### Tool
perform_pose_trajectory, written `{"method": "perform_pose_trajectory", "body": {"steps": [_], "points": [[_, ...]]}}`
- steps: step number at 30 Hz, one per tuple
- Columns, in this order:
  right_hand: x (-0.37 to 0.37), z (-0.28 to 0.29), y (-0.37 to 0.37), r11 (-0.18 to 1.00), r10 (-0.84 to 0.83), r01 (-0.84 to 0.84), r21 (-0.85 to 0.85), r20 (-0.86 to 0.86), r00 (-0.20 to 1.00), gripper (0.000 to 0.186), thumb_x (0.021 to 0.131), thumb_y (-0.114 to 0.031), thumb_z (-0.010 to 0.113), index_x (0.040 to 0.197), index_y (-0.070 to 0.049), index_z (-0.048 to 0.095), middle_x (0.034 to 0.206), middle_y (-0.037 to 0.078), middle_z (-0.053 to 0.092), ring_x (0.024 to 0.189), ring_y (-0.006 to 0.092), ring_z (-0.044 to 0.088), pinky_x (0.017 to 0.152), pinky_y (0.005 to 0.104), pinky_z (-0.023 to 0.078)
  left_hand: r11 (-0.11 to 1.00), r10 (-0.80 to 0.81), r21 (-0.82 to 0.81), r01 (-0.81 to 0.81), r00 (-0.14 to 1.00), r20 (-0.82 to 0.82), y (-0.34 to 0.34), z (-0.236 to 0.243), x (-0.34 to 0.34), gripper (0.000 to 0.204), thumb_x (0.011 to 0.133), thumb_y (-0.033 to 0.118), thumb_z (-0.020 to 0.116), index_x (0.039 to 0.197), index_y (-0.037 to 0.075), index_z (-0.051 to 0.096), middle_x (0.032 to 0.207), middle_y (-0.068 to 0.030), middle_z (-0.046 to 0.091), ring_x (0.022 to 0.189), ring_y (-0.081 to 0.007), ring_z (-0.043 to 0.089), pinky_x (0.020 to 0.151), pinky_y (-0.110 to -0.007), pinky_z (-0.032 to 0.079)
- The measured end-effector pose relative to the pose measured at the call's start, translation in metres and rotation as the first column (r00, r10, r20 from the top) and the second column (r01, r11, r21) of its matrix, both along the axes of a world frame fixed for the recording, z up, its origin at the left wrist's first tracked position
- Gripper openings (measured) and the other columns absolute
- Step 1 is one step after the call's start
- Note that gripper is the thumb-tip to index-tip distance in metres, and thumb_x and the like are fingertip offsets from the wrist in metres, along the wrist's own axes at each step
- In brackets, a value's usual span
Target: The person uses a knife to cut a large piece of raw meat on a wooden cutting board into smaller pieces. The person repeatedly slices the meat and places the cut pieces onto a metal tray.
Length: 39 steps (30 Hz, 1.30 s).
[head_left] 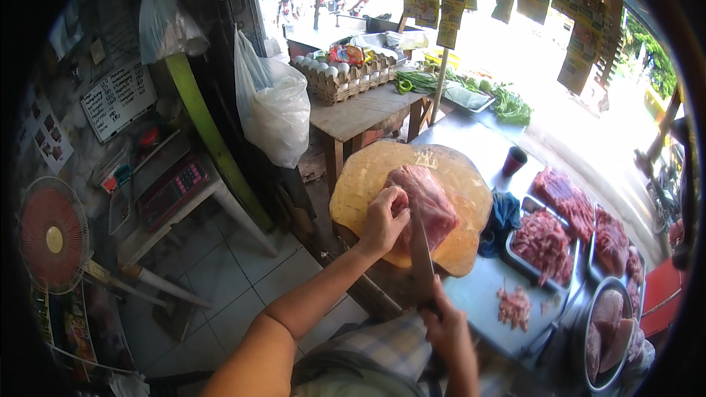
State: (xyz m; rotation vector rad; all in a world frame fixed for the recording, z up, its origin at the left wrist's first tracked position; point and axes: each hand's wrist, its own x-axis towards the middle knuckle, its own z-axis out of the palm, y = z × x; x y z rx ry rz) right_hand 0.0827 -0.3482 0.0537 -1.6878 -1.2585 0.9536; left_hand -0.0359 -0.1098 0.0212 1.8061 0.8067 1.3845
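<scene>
Our right fingers gripped the knife. Our left fingers curled against the meat; whether they pinched it, we couldn't tell. It lay just right of them, on the chopping board.

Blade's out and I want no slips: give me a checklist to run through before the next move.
1. Right hand wrapped around the knife handle: ok.
2. Left hand well away from the knife: not ok, its curled fingers are close beside it.
3. Meat resting on the chopping board: ok.
4. Depth of any cut: cannot tell.
5. Blue cloth clear of the knife: ok, at the board's right edge.
</scene>
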Motion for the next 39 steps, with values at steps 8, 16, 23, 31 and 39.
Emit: {"method": "perform_pose_trajectory", "body": {"steps": [8, 16, 23, 31, 39], "points": [[-0.002, 0.006, -0.009, 0.986, -0.082, 0.070, 0.150, 0.076, 0.994, 0.070, 0.090, 0.004, 0.063, 0.156, -0.001, 0.040, 0.123, 0.031, 0.068, 0.116, 0.0334, 0.071, 0.096, 0.0331, 0.052, 0.973, -0.074, -0.212, 0.089, 0.994, 0.078, 0.015, -0.017, -0.005, 0.021, 0.082, -0.013, 0.058, 0.094, 0.004, 0.060, 0.089, 0.0013, 0.061, 0.080, -0.0065, 0.059, 0.073, -0.023, 0.051], [-0.001, 0.018, 0.095, 0.949, -0.113, 0.052, 0.312, 0.180, 0.977, 0.067, 0.090, 0.005, 0.062, 0.154, -0.005, 0.046, 0.105, 0.028, 0.072, 0.093, 0.0251, 0.072, 0.088, 0.0358, 0.054, 0.869, -0.072, -0.405, 0.285, 0.882, 0.466, 0.009, -0.031, -0.007, 0.023, 0.083, -0.015, 0.061, 0.097, 0.004, 0.060, 0.091, -0.0032, 0.066, 0.081, -0.0083, 0.064, 0.076, -0.023, 0.054], [-0.010, 0.015, 0.119, 0.947, -0.102, 0.026, 0.321, 0.223, 0.970, 0.068, 0.090, 0.001, 0.064, 0.155, -0.003, 0.044, 0.098, 0.035, 0.067, 0.091, 0.0367, 0.074, 0.085, 0.0383, 0.054, 0.870, -0.020, -0.424, 0.254, 0.875, 0.483, 0.014, -0.030, -0.003, 0.022, 0.083, -0.014, 0.062, 0.097, 0.003, 0.061, 0.087, -0.0044, 0.067, 0.074, -0.0110, 0.065, 0.069, -0.025, 0.054], [-0.009, 0.006, 0.063, 0.977, -0.028, -0.036, 0.211, 0.294, 0.955, 0.070, 0.089, 0.001, 0.064, 0.156, -0.006, 0.043, 0.102, 0.035, 0.066, 0.098, 0.0469, 0.069, 0.085, 0.0425, 0.054, 0.744, -0.075, -0.447, 0.496, 0.727, 0.682, 0.026, -0.030, -0.013, 0.022, 0.083, -0.013, 0.060, 0.097, 0.004, 0.062, 0.084, -0.0069, 0.068, 0.069, -0.0175, 0.066, 0.064, -0.030, 0.055], [0.007, 0.016, -0.030, 0.988, 0.068, -0.103, 0.115, 0.276, 0.959, 0.075, 0.089, 0.002, 0.065, 0.158, -0.009, 0.039, 0.100, 0.031, 0.068, 0.095, 0.0477, 0.068, 0.086, 0.0433, 0.054, 0.693, -0.066, -0.566, 0.447, 0.821, 0.567, 0.039, -0.029, -0.039, 0.025, 0.086, -0.008, 0.061, 0.109, 0.002, 0.063, 0.097, -0.0088, 0.070, 0.074, -0.0183, 0.066, 0.068, -0.031, 0.056]]}}
